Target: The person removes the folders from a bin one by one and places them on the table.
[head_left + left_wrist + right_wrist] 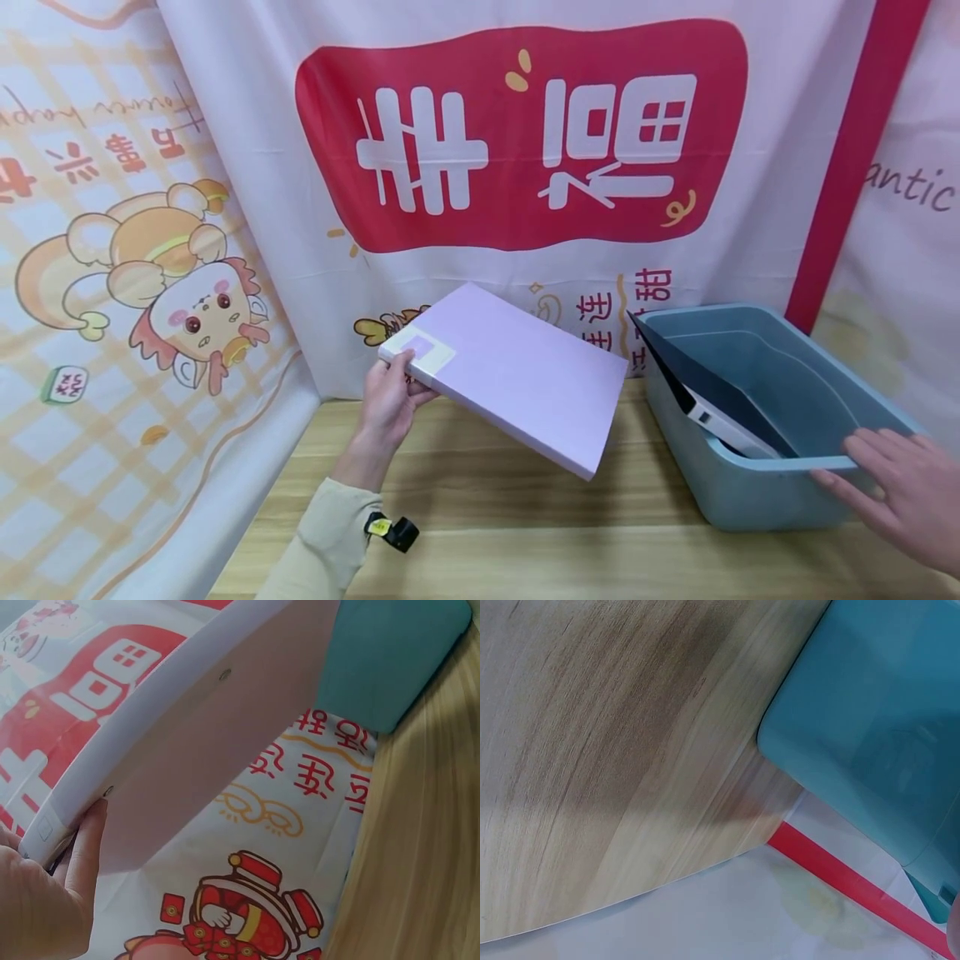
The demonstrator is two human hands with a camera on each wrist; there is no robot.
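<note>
My left hand (387, 398) grips a lilac file binder (525, 367) by the labelled end of its spine, thumb on top and fingers underneath. The binder is tilted in the air above the table; its underside with small round rivets shows in the left wrist view. At the right, my right hand (896, 483) holds the near rim of a blue-grey plastic bin (757, 500), thumb along the outside and fingers over the edge. A dark folder (697, 375) with a pale spine leans inside the bin, its corner jutting over the left rim.
The wood-grain table (517, 542) runs under the bin and binder. A white printed cloth (517, 267) hangs behind, and a checked cartoon cloth (112, 333) borders the left side. A black strap device (393, 531) is on the left cuff.
</note>
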